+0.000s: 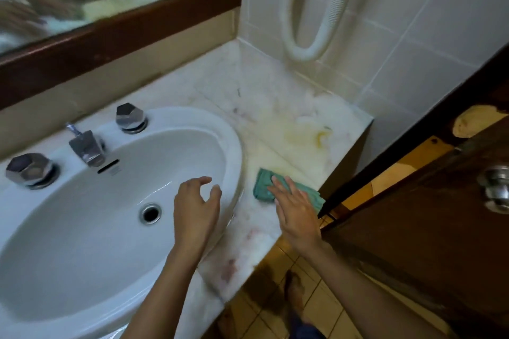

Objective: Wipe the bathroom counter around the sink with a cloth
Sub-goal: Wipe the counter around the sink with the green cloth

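A folded green cloth (264,187) lies on the pale marble counter (259,107), close to the front edge and just right of the white sink (91,209). My right hand (296,205) lies flat on the cloth with straight fingers and covers its middle. My left hand (197,208) hovers over the sink's right rim, fingers loosely curled, holding nothing. Yellowish stains (311,133) mark the counter behind the cloth.
A chrome tap (86,147) stands between two chrome knobs (129,118) (29,169) at the sink's back. A mirror in a dark wood frame (118,33) hangs above. A white hose (311,8) loops on the tiled wall. A brown door (429,228) with a metal knob (495,188) stands right.
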{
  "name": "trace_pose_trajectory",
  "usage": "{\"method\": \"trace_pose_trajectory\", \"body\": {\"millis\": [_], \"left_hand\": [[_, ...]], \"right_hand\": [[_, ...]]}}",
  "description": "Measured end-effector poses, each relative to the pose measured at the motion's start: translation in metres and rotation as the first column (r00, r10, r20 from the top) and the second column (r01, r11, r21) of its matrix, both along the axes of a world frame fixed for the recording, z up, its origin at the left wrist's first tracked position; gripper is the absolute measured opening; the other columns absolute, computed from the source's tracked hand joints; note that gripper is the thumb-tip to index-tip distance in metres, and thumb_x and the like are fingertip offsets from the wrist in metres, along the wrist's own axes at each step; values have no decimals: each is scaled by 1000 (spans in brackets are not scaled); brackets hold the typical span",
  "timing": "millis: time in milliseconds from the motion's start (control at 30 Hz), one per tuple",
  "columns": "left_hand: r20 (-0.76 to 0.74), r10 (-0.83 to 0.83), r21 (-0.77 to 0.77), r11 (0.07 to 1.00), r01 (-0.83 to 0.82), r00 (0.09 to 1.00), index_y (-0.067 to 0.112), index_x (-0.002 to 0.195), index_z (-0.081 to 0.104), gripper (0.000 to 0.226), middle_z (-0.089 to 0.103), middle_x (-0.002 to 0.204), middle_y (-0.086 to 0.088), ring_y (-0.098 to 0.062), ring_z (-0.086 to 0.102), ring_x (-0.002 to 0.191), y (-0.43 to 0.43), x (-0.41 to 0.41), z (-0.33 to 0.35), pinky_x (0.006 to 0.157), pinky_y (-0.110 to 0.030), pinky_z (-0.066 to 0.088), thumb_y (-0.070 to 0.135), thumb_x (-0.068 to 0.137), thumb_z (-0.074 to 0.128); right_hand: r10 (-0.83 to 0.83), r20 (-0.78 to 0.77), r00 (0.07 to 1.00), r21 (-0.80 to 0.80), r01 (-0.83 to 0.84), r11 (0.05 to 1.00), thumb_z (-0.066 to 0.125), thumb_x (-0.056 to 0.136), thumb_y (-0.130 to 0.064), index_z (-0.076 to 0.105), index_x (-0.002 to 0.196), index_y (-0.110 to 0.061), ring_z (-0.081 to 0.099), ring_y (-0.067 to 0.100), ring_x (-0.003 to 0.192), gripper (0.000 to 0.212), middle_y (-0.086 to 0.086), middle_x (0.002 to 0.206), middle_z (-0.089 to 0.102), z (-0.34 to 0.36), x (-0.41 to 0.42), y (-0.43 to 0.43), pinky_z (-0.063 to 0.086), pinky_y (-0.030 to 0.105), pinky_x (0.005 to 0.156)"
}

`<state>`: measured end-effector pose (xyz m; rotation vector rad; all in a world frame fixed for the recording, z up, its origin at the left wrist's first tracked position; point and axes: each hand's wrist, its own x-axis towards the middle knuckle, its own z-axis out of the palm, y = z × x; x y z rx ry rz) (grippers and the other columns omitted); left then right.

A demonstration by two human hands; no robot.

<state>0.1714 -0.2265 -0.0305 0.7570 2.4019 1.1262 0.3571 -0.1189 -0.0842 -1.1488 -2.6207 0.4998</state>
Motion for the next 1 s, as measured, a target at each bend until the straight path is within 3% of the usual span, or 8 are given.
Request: {"method": "trace_pose_trajectory", "body": {"millis": [67, 200, 333, 500, 567, 633, 733, 1000], "left_hand": [[-61, -24, -12, 1000, 24, 998, 20, 123, 60, 34, 53, 131, -1, -20, 51, 120, 30, 4, -1, 100, -37, 41, 30, 91, 55], [-137, -36, -103, 994, 22, 990, 12, 134, 49, 44, 44, 142, -8, -25, 42, 129, 83, 10, -6, 102, -35, 34, 29, 93, 52], [-80, 28, -189, 981, -43, 996, 18, 139, 36, 53, 42, 145, -6, -28, 45, 126, 107, 18, -14, 98, -40, 38, 38, 92, 48], [-131, 98, -272, 953, -131, 987, 28, 137, 31, 54, 48, 142, 2, -25, 53, 120, 113, 24, -14, 90, -43, 42, 49, 90, 44], [-150, 101, -283, 949, -140, 984, 28, 137, 32, 52, 48, 142, 1, -26, 53, 121, 115, 24, -14, 89, -43, 41, 48, 90, 45], [-148, 108, -288, 946, -147, 983, 28, 137, 32, 51, 48, 141, 0, -26, 53, 121, 116, 23, -15, 90, -43, 42, 48, 91, 46], [-142, 114, -283, 947, -151, 983, 29, 137, 32, 51, 47, 142, 2, -25, 53, 120, 115, 23, -17, 91, -43, 42, 48, 91, 46], [-148, 122, -281, 946, -160, 982, 29, 139, 32, 52, 44, 142, 5, -20, 49, 123, 118, 20, -21, 91, -38, 39, 49, 92, 43]], "right_hand": [[-50, -121, 991, 11, 52, 999, 31, 97, -27, 56, 132, -17, 43, 25, 134, 44, 3, 140, 53, 1, 9, 27, 33, 49, 107], [-208, -247, 946, -201, 160, 967, 34, 98, -26, 55, 132, -12, 52, 26, 119, 42, 12, 130, 59, 3, 27, 81, 38, 36, 99], [-557, -466, 687, -458, 351, 816, 36, 103, -15, 53, 96, -13, 50, 15, 66, 19, 2, 77, 55, 36, 33, 129, 37, 30, 58], [-724, -553, 413, -602, 403, 690, 32, 103, -13, 51, 100, -11, 48, -1, 60, 20, -2, 78, 52, 53, 22, 186, 38, 21, 56], [-705, -501, 501, -559, 435, 706, 33, 103, -18, 55, 105, -12, 55, 10, 72, 22, 1, 85, 57, 45, 8, 209, 38, 27, 60], [-617, -369, 695, -386, 489, 782, 35, 103, -22, 58, 114, -14, 57, 25, 101, 28, 9, 115, 59, 28, -6, 229, 42, 33, 74], [-398, -87, 913, -83, 392, 916, 36, 102, -26, 53, 133, -19, 34, 34, 135, 36, 12, 151, 36, 8, -24, 259, 31, 44, 106], [10, 202, 979, -69, 4, 998, 30, 101, -30, 25, 151, -19, 11, 30, 146, 51, 10, 161, 11, 11, -130, 296, 11, 40, 116]]}}
